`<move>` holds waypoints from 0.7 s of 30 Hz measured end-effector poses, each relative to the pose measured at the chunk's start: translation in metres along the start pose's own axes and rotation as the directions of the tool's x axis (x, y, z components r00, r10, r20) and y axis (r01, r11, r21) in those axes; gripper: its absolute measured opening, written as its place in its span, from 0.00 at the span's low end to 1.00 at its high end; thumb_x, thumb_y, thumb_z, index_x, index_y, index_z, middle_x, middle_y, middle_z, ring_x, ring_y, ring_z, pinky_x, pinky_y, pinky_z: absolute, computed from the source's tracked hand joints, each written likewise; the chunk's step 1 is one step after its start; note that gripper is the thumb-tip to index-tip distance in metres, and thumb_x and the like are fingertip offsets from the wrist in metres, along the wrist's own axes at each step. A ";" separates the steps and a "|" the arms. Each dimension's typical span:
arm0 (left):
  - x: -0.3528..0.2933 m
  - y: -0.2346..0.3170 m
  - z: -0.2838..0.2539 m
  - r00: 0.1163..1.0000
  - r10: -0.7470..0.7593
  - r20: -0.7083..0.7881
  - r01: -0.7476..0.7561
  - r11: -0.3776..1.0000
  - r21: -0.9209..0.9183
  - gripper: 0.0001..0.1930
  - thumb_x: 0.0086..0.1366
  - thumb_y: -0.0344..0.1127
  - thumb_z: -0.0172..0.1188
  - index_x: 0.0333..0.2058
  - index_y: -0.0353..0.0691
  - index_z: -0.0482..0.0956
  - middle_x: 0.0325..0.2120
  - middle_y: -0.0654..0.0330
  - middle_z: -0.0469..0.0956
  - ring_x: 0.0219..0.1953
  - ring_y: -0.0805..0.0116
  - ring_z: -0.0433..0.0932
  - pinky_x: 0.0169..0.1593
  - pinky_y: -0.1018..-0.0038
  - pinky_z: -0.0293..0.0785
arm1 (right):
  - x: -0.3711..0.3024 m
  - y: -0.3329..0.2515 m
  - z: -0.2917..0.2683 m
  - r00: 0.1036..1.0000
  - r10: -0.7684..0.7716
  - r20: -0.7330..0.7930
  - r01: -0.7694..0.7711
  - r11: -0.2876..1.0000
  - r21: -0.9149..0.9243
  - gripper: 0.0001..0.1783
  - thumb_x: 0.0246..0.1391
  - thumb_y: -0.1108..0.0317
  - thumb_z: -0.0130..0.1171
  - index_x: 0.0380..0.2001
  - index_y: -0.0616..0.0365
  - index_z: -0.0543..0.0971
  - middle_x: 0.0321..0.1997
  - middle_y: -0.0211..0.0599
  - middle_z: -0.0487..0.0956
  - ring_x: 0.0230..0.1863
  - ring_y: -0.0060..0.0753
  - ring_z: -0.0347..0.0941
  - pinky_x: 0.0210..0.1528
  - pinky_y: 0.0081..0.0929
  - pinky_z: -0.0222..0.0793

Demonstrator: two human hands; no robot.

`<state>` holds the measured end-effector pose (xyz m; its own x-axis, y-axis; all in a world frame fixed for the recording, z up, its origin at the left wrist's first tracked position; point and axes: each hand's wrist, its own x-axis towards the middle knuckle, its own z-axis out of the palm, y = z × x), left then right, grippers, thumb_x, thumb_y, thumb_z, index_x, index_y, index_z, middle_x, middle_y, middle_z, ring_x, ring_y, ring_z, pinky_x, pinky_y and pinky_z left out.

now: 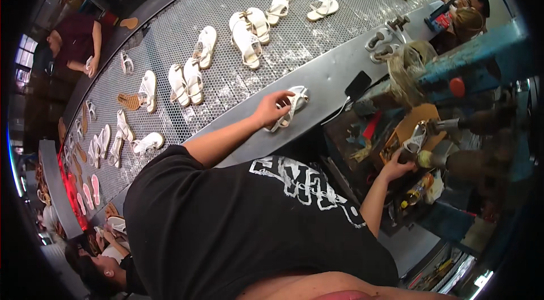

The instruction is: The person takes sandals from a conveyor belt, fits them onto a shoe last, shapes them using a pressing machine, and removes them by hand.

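My left hand has its fingers curled over the straps of a white sandal, which lies on the smooth metal ledge beside the mesh conveyor. Off to the right, my right hand holds the lower end of another white strappy sandal. That sandal is up against the machine, between a metal rod and a round pale yellowish pad. Some of my right fingers are hidden behind the sandal's end.
The mesh conveyor carries several white sandals and tan soles. A blue machine beam, a black flat pad and metal shoe forms stand at the right. A person in dark red works at far left; others sit nearby.
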<state>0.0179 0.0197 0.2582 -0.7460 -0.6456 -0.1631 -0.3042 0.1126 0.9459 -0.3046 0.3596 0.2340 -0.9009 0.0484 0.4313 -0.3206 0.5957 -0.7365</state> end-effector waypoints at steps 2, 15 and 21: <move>0.031 -0.023 -0.030 0.990 0.137 0.036 -0.141 0.962 0.234 0.23 0.49 0.27 0.62 0.48 0.40 0.75 0.34 0.57 0.77 0.36 0.67 0.78 0.43 0.71 0.75 | -0.001 -0.027 -0.002 0.998 0.066 -0.001 -0.065 0.991 -0.113 0.34 0.49 0.57 0.66 0.50 0.68 0.63 0.47 0.53 0.74 0.47 0.50 0.72 0.49 0.39 0.68; 0.299 -0.166 -0.141 0.936 0.132 0.326 -0.323 -0.044 0.945 0.16 0.61 0.38 0.47 0.44 0.39 0.77 0.47 0.56 0.74 0.55 0.57 0.66 0.45 0.57 0.73 | -0.004 -0.004 0.007 0.987 0.158 -0.021 -0.157 0.942 -0.297 0.50 0.44 0.57 0.67 0.62 0.70 0.51 0.58 0.63 0.65 0.59 0.59 0.62 0.58 0.41 0.60; 0.282 -0.111 -0.145 0.818 0.076 0.570 -0.527 -0.300 0.795 0.11 0.56 0.37 0.54 0.35 0.42 0.81 0.33 0.59 0.78 0.46 0.56 0.73 0.38 0.62 0.74 | -0.021 -0.029 0.005 0.934 0.358 0.009 -0.334 0.880 -0.338 0.57 0.39 0.60 0.70 0.66 0.69 0.46 0.61 0.62 0.63 0.63 0.56 0.60 0.61 0.37 0.58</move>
<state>-0.0727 -0.2843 0.1476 -0.9711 -0.0888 -0.2213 0.0130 0.9070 -0.4209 -0.2780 0.3379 0.2438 -0.9586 0.2512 0.1339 0.1180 0.7789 -0.6160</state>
